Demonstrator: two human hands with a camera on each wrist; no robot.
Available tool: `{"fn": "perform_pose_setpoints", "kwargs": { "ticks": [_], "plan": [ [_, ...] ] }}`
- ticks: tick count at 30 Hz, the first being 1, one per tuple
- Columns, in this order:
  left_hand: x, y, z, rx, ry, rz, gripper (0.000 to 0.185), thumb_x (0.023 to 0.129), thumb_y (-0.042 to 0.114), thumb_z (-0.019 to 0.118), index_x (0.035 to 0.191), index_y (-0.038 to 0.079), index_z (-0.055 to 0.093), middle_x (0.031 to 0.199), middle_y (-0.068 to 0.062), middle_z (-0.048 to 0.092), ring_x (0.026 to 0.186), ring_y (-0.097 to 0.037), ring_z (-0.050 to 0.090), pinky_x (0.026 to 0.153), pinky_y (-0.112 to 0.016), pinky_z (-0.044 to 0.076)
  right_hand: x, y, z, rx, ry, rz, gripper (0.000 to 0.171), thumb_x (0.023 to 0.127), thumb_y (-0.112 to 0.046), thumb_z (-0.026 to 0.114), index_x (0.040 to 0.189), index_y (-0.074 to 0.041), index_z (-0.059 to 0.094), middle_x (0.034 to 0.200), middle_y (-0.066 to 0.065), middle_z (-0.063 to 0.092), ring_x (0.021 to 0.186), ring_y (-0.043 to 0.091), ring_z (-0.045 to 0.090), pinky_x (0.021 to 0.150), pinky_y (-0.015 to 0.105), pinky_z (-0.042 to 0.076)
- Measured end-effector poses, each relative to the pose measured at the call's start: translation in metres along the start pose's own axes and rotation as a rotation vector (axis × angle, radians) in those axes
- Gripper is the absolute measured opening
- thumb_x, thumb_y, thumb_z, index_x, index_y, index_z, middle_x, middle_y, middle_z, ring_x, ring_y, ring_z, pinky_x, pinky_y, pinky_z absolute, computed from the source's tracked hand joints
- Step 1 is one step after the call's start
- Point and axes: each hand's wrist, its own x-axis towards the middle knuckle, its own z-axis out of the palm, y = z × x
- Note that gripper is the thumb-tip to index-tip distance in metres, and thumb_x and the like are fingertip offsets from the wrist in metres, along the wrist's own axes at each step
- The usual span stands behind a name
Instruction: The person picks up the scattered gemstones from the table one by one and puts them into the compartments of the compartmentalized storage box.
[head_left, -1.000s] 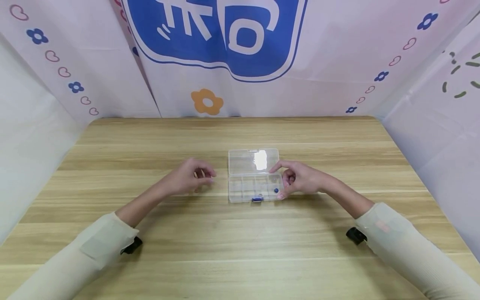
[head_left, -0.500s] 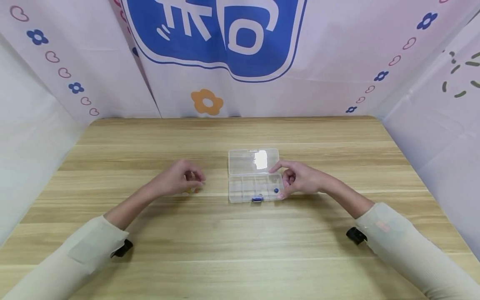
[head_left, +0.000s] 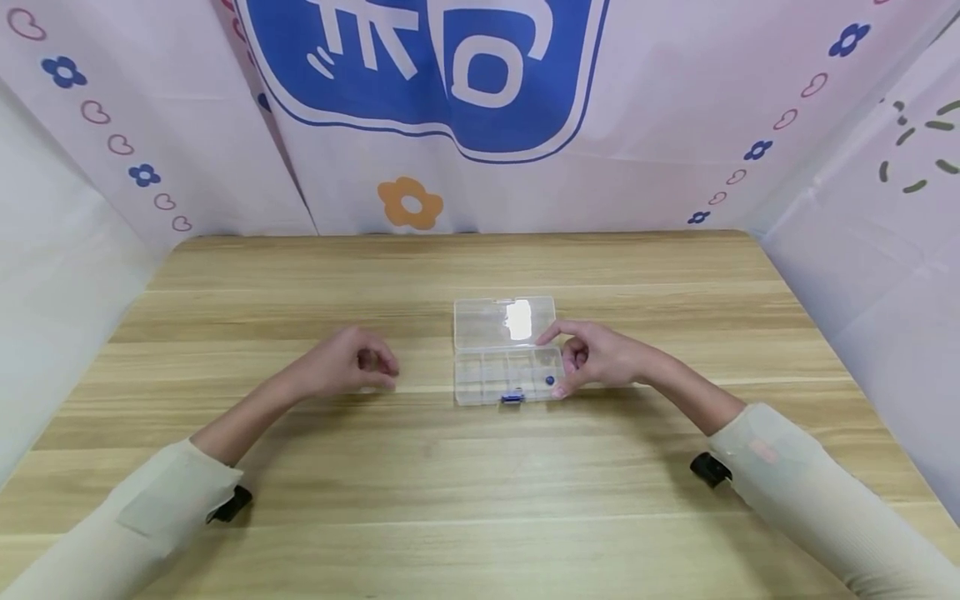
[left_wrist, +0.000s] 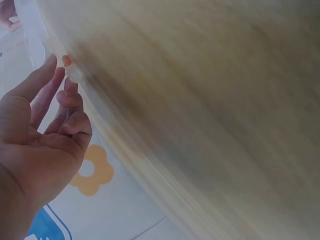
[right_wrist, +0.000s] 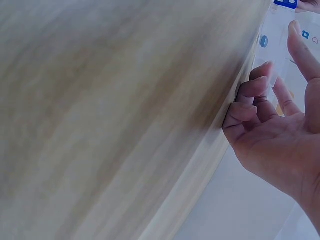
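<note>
A clear plastic compartment box point(head_left: 480, 392) lies on the table with its lid point(head_left: 480, 323) folded back. One dark blue bead point(head_left: 550, 380) sits in its right end, and a blue latch point(head_left: 512, 398) marks the front. My right hand point(head_left: 603, 357) holds the box's right end between thumb and index finger; the other fingers are curled. Left of the box, my left hand point(head_left: 348, 362) hovers low, thumb and index finger apart. In the left wrist view an orange bead point(left_wrist: 67, 61) and a pale translucent bead point(left_wrist: 74, 75) show by its fingertips; contact is unclear. The hand hides them in the head view.
The wood-grain table point(head_left: 465, 500) extends around both hands. A printed white curtain point(head_left: 600, 192) stands behind its far edge, with white cloth point(head_left: 67, 275) on the left. Black wrist devices point(head_left: 229, 504) show beneath both sleeves.
My left hand has moved left, away from the box. Coloured bits seen under it half a second ago are now covered in the head view. The right hand stays on the box.
</note>
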Motion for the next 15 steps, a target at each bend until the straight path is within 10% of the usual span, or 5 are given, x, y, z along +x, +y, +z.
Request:
{"fn": "perform_pose_setpoints", "kwargs": {
  "ticks": [15],
  "plan": [
    [0.0006, -0.0010, 0.0019, 0.009, -0.004, 0.000, 0.011, 0.083, 0.003, 0.086, 0.090, 0.003, 0.077, 0.086, 0.000, 0.071, 0.070, -0.012, 0.056, 0.062, -0.023, 0.047, 0.0004, -0.0019, 0.0007, 0.011, -0.003, 0.005, 0.067, 0.081, -0.002, 0.088, 0.137, 0.004, 0.052, 0.072, 0.002, 0.058, 0.066, 0.011, 0.047, 0.062, 0.021, 0.039]
  ]
}}
